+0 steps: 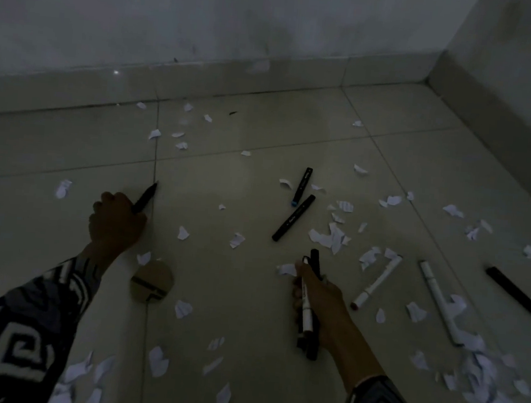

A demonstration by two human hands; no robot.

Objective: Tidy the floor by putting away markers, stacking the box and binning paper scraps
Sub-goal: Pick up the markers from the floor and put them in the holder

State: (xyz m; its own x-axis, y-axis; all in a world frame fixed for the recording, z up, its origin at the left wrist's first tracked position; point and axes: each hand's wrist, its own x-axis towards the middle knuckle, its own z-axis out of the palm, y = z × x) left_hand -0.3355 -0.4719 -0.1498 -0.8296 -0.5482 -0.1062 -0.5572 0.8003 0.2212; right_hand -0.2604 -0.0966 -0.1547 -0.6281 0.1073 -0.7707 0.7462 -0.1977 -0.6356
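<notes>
My left hand (116,220) is closed around a black marker (146,195) whose tip points up and to the right, low over the tiled floor. My right hand (320,297) grips a bundle of markers (307,317), one white and the others black. Two black markers (293,218) lie loose on the floor ahead of my right hand, one with a blue end. Two white markers (379,282) lie to the right, and a black marker (517,295) lies at the far right edge. White paper scraps (335,238) are scattered over the floor, thickest at the lower right.
A round cardboard piece (153,281) lies on the floor between my arms. The wall's skirting (204,80) runs across the back and meets another wall at the right corner (436,68). The room is dim.
</notes>
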